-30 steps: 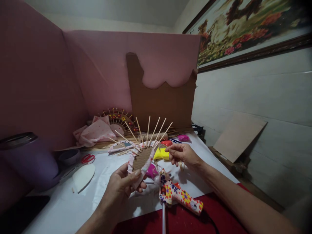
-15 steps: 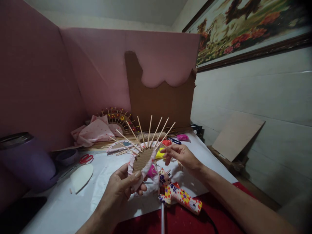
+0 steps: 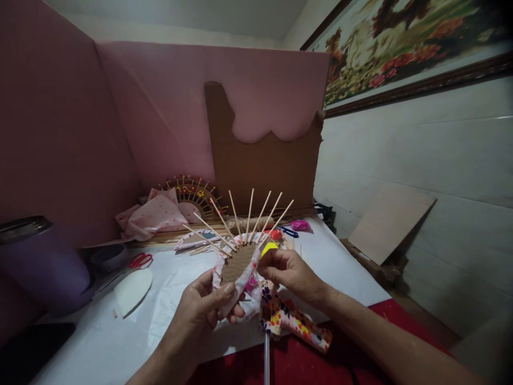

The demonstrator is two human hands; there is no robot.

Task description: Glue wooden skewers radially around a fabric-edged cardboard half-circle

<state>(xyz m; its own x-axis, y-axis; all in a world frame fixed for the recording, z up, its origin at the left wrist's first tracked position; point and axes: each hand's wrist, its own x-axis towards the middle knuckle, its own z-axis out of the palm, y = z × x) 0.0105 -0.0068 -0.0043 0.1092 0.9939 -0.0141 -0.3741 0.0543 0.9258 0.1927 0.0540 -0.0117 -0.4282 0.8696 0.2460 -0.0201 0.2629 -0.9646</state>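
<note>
Counted two bare hands: one left (image 3: 202,306), one right (image 3: 294,275). Fabric-edged cardboard piece (image 3: 240,262) in hand: one. Thin wooden sticks (image 3: 249,214) fanning from it numbered eight. Bright packets or lumps came to four: one yellow (image 3: 269,247), one red (image 3: 275,235), one pink (image 3: 300,225), one magenta (image 3: 251,285). Tallied one floral-patterned glue gun (image 3: 276,313), one pair of red-handled scissors (image 3: 140,260), one twine spool (image 3: 241,225), one purple tumbler (image 3: 44,272), one white cutout (image 3: 134,291), one framed picture (image 3: 401,53). Loose sticks behind were too fine to count.
</note>
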